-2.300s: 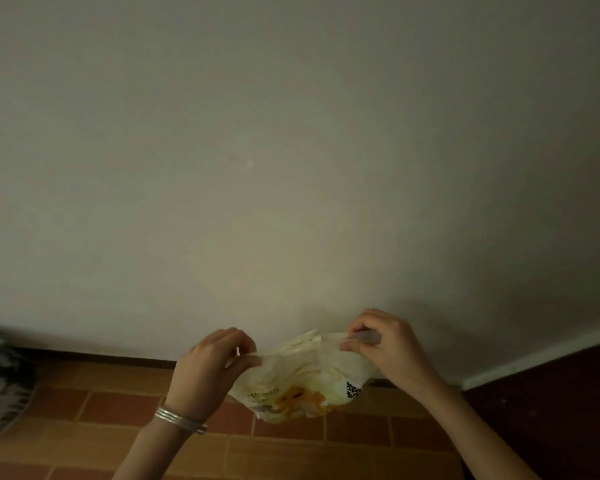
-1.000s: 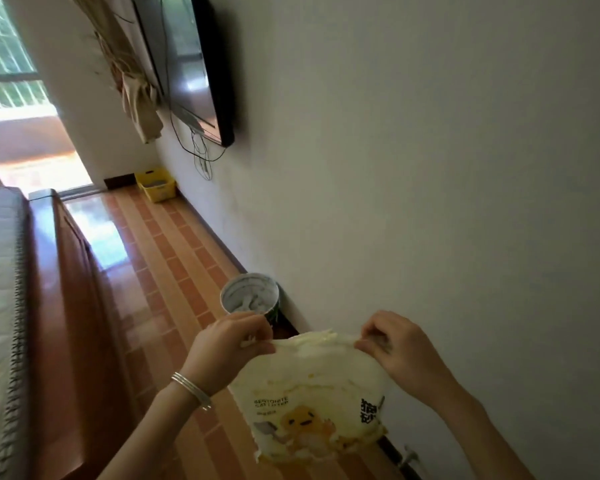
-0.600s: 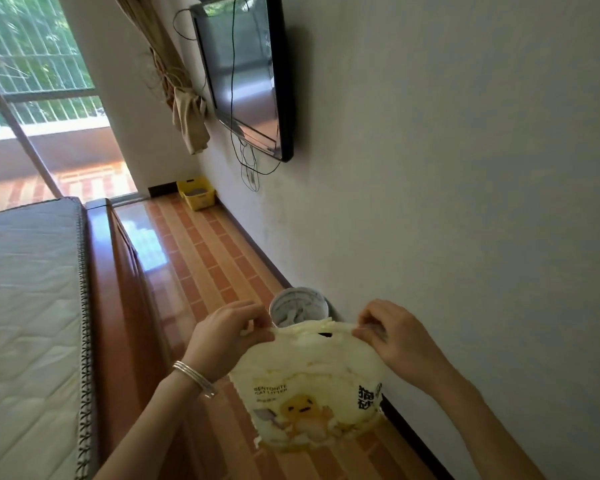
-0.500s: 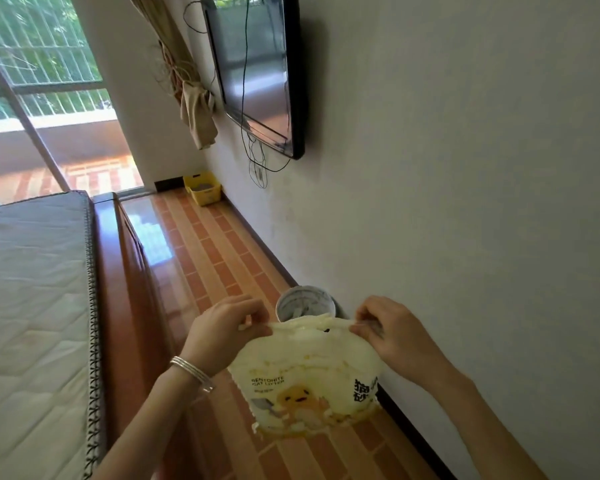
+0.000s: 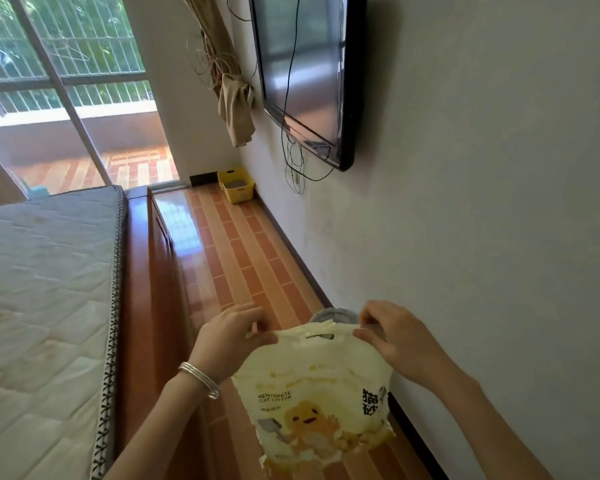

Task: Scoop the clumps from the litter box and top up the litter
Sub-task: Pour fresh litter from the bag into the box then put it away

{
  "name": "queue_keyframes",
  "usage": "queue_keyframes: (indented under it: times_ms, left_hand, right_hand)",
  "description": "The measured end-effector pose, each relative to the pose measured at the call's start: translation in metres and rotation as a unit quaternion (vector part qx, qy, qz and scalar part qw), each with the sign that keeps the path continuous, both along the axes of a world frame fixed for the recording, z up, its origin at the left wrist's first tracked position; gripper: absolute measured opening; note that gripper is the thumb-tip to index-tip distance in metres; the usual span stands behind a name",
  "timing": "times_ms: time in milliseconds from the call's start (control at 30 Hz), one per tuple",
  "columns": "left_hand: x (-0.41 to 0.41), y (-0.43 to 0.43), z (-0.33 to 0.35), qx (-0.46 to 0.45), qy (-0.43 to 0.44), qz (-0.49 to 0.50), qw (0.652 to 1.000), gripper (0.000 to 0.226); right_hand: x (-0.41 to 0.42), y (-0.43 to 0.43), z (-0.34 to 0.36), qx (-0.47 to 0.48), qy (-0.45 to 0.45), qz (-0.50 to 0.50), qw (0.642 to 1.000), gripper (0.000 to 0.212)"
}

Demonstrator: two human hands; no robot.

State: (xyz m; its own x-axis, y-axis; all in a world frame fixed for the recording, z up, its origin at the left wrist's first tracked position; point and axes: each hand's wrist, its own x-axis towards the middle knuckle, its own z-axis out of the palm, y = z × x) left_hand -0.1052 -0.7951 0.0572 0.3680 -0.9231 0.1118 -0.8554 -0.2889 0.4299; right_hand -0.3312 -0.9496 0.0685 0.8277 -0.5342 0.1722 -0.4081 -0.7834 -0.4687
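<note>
Pale yellow plastic litter bag [image 5: 316, 393], printed "BENTONITE CAT LITTER" above an orange cartoon figure, hung upright in the air; it serves here as the reference. Left hand [image 5: 227, 341], two silver bangles [image 5: 200, 379] at its wrist, pinched the bag's upper left corner between curled fingers and thumb. Right hand [image 5: 395, 341] pinched the upper right corner likewise, so the top edge with its cut-out handle slot stretched between the two. Just behind the bag's top edge, a round grey-rimmed container [image 5: 333, 313] showed on the floor, mostly hidden. Left of the bag ran a glossy brown wooden bed frame [image 5: 146, 289] bearing a quilted grey-white mattress [image 5: 39, 289]. Right of the bag rose a plain off-white wall [image 5: 482, 202]. Beyond the bag, orange brick-pattern floor tiles [image 5: 236, 258] led to a small yellow plastic litter box [image 5: 236, 185] with grey fill, set against that wall, well apart from the bag. Above and beyond the bag: black wall-mounted flat screen [image 5: 302, 71] with dangling cables, a knotted beige curtain [image 5: 236, 109], and a barred glass door [image 5: 66, 81]
</note>
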Motion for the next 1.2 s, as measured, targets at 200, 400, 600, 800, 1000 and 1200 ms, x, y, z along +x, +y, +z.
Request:
queue_keyframes:
  times_ms: [200,400,600,800,1000,1200]
  left_hand:
    - [0.058,-0.072,0.006,0.029,-0.001,0.027,0.999,0.015]
    - [0.101,-0.119,0.003,0.023,0.000,0.065,0.998,0.015]
    - [0.164,-0.155,-0.001,0.013,0.002,0.060,0.998,0.014]
    - [0.262,-0.186,0.001,0.000,0.008,0.052,0.999,0.012]
    - [0.378,-0.211,0.012,0.008,0.008,0.037,0.999,0.013]
    - [0.468,-0.220,0.022,-0.013,0.009,0.036,0.999,0.013]
  right_hand:
    - [0.062,-0.078,0.001,0.027,-0.009,0.021,0.999,0.017]
    - [0.113,-0.131,-0.001,0.018,-0.013,0.029,0.999,0.018]
    - [0.179,-0.169,-0.003,0.019,-0.022,0.032,0.999,0.017]
    - [0.273,-0.196,0.003,0.038,-0.047,0.019,0.998,0.019]
    - [0.380,-0.218,0.021,0.107,-0.043,0.015,0.993,0.023]
    - [0.473,-0.232,0.026,0.119,-0.057,0.019,0.991,0.018]
